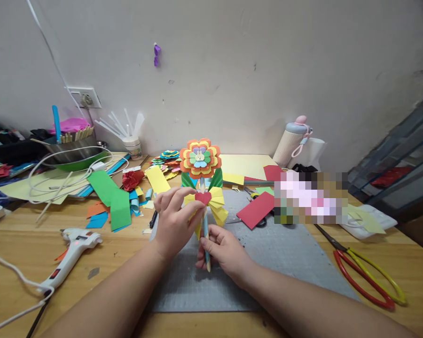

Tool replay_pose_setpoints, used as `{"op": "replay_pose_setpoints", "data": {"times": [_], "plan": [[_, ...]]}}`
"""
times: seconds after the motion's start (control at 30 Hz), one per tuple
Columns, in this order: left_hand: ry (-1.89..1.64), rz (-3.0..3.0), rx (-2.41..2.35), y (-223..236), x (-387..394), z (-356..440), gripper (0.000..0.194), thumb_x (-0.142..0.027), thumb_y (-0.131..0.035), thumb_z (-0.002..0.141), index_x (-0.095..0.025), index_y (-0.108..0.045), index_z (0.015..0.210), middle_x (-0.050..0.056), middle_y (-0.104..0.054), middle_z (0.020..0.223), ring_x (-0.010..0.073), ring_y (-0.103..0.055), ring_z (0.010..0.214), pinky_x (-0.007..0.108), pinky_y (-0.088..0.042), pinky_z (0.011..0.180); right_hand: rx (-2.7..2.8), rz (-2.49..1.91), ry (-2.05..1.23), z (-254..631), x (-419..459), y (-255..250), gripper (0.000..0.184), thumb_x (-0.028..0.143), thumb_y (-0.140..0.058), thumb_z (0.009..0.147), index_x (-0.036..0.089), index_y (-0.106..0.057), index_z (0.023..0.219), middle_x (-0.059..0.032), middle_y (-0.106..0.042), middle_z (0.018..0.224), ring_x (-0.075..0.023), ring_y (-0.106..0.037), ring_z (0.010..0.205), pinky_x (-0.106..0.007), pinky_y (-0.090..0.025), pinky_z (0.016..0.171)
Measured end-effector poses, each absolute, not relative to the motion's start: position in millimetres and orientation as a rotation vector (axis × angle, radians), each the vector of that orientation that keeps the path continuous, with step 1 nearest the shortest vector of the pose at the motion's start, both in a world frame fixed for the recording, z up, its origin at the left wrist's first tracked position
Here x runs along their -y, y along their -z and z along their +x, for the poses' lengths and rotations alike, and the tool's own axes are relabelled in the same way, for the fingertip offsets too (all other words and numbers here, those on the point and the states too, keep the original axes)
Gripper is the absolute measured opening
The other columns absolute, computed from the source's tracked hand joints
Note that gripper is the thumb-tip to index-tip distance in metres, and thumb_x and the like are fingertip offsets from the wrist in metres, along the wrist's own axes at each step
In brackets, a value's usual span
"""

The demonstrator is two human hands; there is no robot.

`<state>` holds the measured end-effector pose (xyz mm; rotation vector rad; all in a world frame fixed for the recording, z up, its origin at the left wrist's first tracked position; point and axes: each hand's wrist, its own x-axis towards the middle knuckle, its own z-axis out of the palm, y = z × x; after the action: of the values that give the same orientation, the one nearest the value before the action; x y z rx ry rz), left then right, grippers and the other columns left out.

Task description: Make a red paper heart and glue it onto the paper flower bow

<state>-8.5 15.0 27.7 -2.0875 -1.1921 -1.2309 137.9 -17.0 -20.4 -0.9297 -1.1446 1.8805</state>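
Note:
A paper flower (200,158) with layered orange and yellow petals stands upright in front of me, green leaves below its head. Its stem (206,234) is wrapped in pale blue and cream. My right hand (225,249) closes around the lower stem. Higher up, my left hand (179,216) has thumb and fingers at a red paper heart (203,198), pinching it against the stem. A yellow paper bow (216,204) fans out behind the heart, its left part mostly covered by my left hand.
On the left lie a white glue gun (74,253) with its cable and green paper pieces (114,199). A grey cutting mat (268,272) lies under my hands. Red paper (256,210) and large red-and-yellow-handled scissors (366,277) are at right, a bottle (292,141) behind.

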Motion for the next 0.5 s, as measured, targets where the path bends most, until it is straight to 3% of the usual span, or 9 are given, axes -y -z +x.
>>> {"op": "replay_pose_setpoints", "data": {"times": [0.2, 0.43, 0.5], "plan": [[1.188, -2.207, 1.212, -25.0, -14.1, -9.6, 0.007, -0.025, -0.065, 0.081, -0.027, -0.070, 0.085, 0.006, -0.065, 0.108, 0.0258, -0.051, 0.105, 0.043, -0.029, 0.090, 1.115, -0.891, -1.885, 137.8, 13.1, 24.5, 0.052, 0.061, -0.071, 0.067, 0.017, -0.048, 0.082, 0.0034, -0.062, 0.060, -0.0136, -0.065, 0.051, -0.023, -0.050, 0.049], [1.264, -2.248, 1.188, -25.8, -11.5, -8.6, 0.006, -0.021, -0.065, 0.079, -0.024, -0.065, 0.074, 0.005, -0.065, 0.103, 0.0247, -0.054, 0.101, 0.042, -0.031, 0.089, 1.133, -0.863, -1.848, 138.5, 14.4, 23.8, 0.049, 0.060, -0.069, 0.071, 0.017, -0.049, 0.085, 0.0032, -0.062, 0.061, -0.0138, -0.065, 0.052, -0.023, -0.049, 0.049], [1.344, -2.168, 1.237, -24.6, -12.2, -9.1, 0.004, -0.021, -0.064, 0.079, -0.022, -0.062, 0.079, 0.006, -0.064, 0.101, 0.0242, -0.054, 0.098, 0.042, -0.032, 0.088, 1.122, -0.879, -1.865, 138.2, 14.8, 23.7, 0.051, 0.061, -0.070, 0.069, 0.017, -0.049, 0.084, 0.0036, -0.062, 0.061, -0.0138, -0.065, 0.051, -0.024, -0.050, 0.050]]}}
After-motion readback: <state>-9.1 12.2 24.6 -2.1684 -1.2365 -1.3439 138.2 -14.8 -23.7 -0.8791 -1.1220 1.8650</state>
